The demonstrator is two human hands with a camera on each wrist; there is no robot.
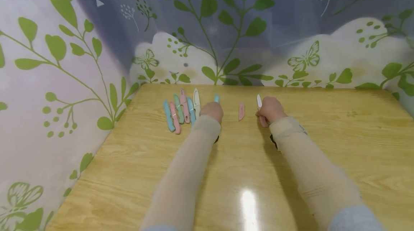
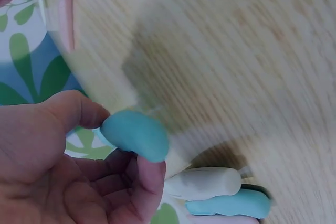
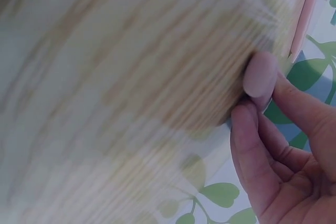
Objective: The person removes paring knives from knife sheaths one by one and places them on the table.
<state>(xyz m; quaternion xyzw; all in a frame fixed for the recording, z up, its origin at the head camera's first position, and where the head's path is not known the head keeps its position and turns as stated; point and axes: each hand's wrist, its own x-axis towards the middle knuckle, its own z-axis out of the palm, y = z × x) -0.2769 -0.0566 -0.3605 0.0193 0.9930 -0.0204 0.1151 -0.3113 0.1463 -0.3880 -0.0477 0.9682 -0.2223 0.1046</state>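
Note:
My left hand [image 1: 212, 110] pinches a blue-handled knife [image 2: 135, 134] between thumb and fingers; its blue front end points away from me in the head view, and the hand covers the rest. My right hand [image 1: 272, 109] grips a small pink-handled knife [image 3: 261, 77], whose white blade [image 1: 259, 100] is bare and points toward the wall. On the table between the hands lies a pink knife sheath [image 1: 241, 111], apart from both. Just left of my left hand is a cream knife [image 1: 196, 98] with a slotted sheath, the nearest of a row.
Left of the cream knife lie a blue knife [image 1: 191, 107], a pink one [image 1: 184, 105], a green one [image 1: 178, 109], another pink one [image 1: 175, 119] and another blue one [image 1: 168, 116], side by side. A leaf-patterned curtain [image 1: 239, 55] rises behind the wooden table [image 1: 339, 134].

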